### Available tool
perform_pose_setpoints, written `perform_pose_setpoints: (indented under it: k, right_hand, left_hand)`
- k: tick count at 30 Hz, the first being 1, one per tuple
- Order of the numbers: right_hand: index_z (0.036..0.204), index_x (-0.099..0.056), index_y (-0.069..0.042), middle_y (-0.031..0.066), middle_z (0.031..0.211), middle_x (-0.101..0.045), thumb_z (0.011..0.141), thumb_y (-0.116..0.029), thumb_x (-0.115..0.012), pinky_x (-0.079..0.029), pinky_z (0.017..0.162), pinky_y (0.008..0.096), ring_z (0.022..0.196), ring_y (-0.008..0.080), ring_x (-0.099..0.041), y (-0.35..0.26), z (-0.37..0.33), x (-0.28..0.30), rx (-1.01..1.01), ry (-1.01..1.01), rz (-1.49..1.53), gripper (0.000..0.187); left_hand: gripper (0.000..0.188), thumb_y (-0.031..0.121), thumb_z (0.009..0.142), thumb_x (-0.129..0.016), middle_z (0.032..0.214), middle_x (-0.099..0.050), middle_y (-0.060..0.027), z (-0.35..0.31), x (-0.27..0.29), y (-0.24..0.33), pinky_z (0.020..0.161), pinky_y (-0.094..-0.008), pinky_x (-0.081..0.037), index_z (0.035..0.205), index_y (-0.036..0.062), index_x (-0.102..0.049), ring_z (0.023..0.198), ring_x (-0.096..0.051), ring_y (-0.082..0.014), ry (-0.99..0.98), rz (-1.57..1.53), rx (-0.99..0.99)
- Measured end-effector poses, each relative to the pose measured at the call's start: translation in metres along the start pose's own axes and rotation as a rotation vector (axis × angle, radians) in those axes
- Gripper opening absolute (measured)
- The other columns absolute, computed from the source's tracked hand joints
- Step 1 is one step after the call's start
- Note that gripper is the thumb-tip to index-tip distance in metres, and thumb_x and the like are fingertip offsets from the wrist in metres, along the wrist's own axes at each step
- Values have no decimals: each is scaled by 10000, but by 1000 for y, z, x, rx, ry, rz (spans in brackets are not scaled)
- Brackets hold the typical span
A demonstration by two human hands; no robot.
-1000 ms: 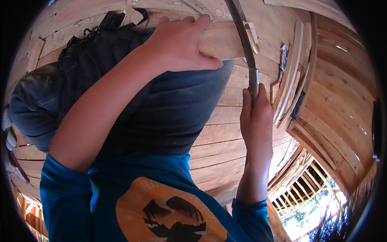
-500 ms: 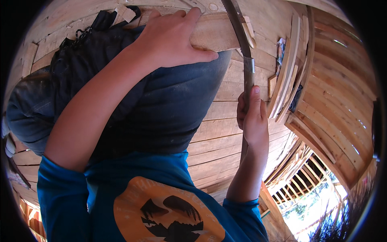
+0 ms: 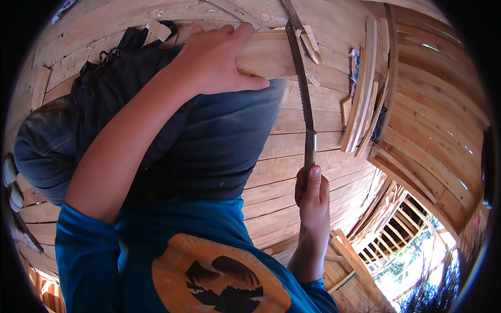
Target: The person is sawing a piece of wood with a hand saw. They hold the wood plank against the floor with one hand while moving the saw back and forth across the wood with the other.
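Observation:
My left hand (image 3: 219,60) grips a short pale wooden board (image 3: 269,55) lying across my dark-trousered thigh. Its fingers reach over the far side and the thumb lies along the near edge. In my right hand (image 3: 314,195), the fingers wrap round the handle of a hand saw (image 3: 301,86), thumb along the top. The saw's toothed, slightly curved blade points away from me, its far part against the board's right end. Just beyond the blade, a knife with a pale wooden handle (image 3: 311,49) lies on the floor.
Plank flooring (image 3: 282,167) surrounds me. Long wooden strips (image 3: 362,88) lie at the right, beside a plank wall (image 3: 433,115). A flat ruler-like strip (image 3: 229,11) and wood offcuts (image 3: 158,32) lie at the far side. A bright opening with slats (image 3: 396,245) shows at lower right.
My right hand has drawn the saw back toward me, so more of its blade shows on the near side of the board. My left hand stays on the board.

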State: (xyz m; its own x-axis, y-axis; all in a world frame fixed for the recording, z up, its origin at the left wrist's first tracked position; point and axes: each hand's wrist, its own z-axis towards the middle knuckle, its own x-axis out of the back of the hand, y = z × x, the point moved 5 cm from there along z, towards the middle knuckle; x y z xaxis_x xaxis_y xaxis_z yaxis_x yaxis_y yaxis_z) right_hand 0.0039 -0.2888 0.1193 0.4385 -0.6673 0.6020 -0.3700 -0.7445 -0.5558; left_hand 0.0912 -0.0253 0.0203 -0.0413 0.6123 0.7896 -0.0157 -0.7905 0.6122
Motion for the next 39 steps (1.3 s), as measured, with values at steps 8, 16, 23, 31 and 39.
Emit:
perform_pose_setpoints:
  k: [8,16,23,31,39]
  right_hand:
    - [662,-424,-85,-44,527,-316,1060,-409,-326,-227,444,271,473,62,-288,-14,27,10,-53,-21,59,522]
    - [673,-414,-98,-65,556,-329,1051,-424,-364,-238,447,247,492,43,-295,1,50,6,46,-119,173,501]
    - [684,-423,-90,-57,559,-350,1047,-432,-371,-253,447,249,496,43,-313,30,39,-28,101,-154,366,501]
    - [697,-444,-80,-50,548,-363,1046,-425,-370,-265,441,249,487,47,-330,41,36,-15,118,-136,408,497]
    - [705,-452,-75,-47,548,-370,1039,-453,-378,-264,439,242,481,47,-333,63,45,-24,157,-175,501,510]
  left_hand:
    - [842,486,657,-801,1007,-662,-223,5,5,-6,970,-453,-347,1251,-11,-469,973,-629,-369,-105,-174,32]
    - [961,578,619,-801,1140,-608,-259,2,16,-6,1042,-469,-316,1267,-36,-442,1142,-567,-385,-135,-108,210]
    - [992,600,538,-836,1222,-534,-253,7,20,1,1027,-504,-340,1179,-62,-469,1178,-509,-382,-95,-53,259]
    - [887,474,598,-824,1115,-578,-302,19,24,27,934,-450,-468,1146,-119,-456,1057,-588,-427,-196,-64,178]
    - [827,405,653,-792,1163,-550,-368,28,20,27,929,-404,-478,1166,-123,-416,1100,-579,-431,-482,-160,210]
